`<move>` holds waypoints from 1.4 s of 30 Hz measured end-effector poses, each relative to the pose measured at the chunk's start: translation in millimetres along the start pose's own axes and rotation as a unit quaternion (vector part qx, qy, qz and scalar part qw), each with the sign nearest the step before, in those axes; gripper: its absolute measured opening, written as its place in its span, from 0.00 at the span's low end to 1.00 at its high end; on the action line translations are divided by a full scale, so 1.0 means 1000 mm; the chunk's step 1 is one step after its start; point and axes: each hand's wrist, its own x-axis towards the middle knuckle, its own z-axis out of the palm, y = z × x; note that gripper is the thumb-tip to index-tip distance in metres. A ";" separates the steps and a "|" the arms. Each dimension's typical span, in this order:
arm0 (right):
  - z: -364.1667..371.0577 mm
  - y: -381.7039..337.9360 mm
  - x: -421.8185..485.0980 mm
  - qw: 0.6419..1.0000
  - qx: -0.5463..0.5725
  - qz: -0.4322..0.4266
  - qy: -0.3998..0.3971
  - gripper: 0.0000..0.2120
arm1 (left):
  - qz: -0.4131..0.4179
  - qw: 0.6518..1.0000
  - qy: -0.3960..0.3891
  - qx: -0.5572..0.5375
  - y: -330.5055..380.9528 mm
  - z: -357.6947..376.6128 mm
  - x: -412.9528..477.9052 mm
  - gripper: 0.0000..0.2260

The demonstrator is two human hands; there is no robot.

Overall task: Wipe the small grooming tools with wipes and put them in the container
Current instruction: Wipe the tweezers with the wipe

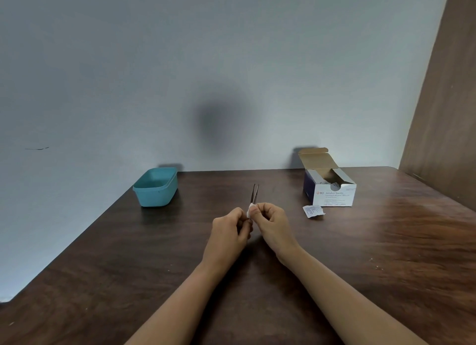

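- The table [386, 254] is dark brown wood grain. It fills the lower half of the view, and a few pale specks lie on its near and right parts.
- Two bare forearms [334, 280] reach in from the near edge toward the middle of the table.
- The left hand [229, 228] is above the table's middle. Its fingers are curled around the lower end of a pair of metal tweezers [254, 194], gripping them.
- The right hand [270, 221] is just beside the left. Its thumb and fingers pinch a small white wipe [250, 212] against the tweezers' shaft.
- The tweezers stand nearly upright, with their tips pointing away toward the far edge and the two arms slightly apart.
- A torn white wrapper [313, 211] lies flat to the right of the hands, just in front of the box.
- The teal plastic container [155, 188] sits at the far left corner, well apart from the hands, open at the top.
- A white and dark blue box [331, 190] printed "Alcohol Swabs" stands near the far right corner with its flap raised.
- A plain grey-blue wall [180, 61] rises behind the far edge, with soft shadows on it.
- A brown wooden panel [445, 99] borders the right side.
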 end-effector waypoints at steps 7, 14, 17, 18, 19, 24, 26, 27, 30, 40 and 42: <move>0.002 0.008 0.004 0.996 -0.082 -0.012 -0.016 0.11 | -0.017 1.000 0.006 -0.018 0.000 -0.001 0.002 0.05; 0.001 0.006 0.005 0.995 -0.100 0.003 -0.021 0.11 | -0.027 0.999 0.010 -0.037 0.000 -0.002 -0.001 0.04; 0.001 0.004 0.004 0.995 -0.099 0.003 -0.017 0.10 | -0.024 0.999 0.011 -0.035 0.000 -0.002 0.000 0.04; 0.002 0.003 0.003 0.995 -0.099 0.002 -0.009 0.10 | -0.025 0.999 0.010 -0.036 0.001 -0.002 0.000 0.04; 0.002 0.002 0.002 0.995 -0.098 0.001 0.001 0.09 | -0.026 0.999 0.008 -0.037 0.001 -0.002 0.000 0.03; -0.001 -0.003 0.001 0.997 -0.043 0.008 0.059 0.09 | -0.031 0.998 -0.025 -0.046 0.002 -0.001 0.001 0.02; -0.002 -0.003 0.003 0.996 -0.032 0.016 0.077 0.11 | -0.032 0.997 -0.032 -0.055 0.003 0.000 0.001 0.02; -0.003 -0.003 0.004 0.996 -0.029 0.019 0.083 0.12 | -0.034 0.997 -0.035 -0.057 0.003 0.001 0.001 0.03; -0.004 -0.001 0.005 0.995 -0.015 0.022 0.098 0.13 | -0.042 0.996 -0.039 -0.065 0.003 0.001 0.001 0.02; -0.015 -0.001 0.017 0.972 0.121 0.057 0.192 0.12 | -0.028 0.997 -0.052 -0.043 0.003 0.003 0.002 0.03; -0.016 -0.001 0.017 0.967 0.142 0.059 0.202 0.11 | -0.025 0.998 -0.049 -0.038 0.002 0.003 0.002 0.03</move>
